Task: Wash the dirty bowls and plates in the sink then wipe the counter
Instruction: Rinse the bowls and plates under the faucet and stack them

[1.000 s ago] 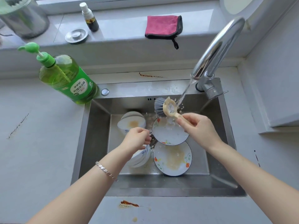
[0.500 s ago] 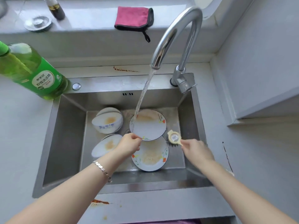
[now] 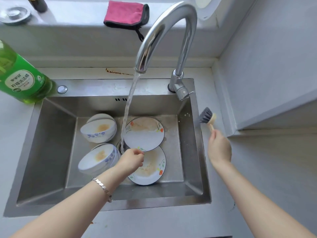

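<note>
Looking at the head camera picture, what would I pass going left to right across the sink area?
Green soap bottle → the two bowls → left hand on the upper plate → faucet base → brush, held over the sink edge by the right hand.

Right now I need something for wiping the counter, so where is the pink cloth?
In the head view the pink cloth lies on the ledge behind the sink, at top centre, just left of the faucet.
</note>
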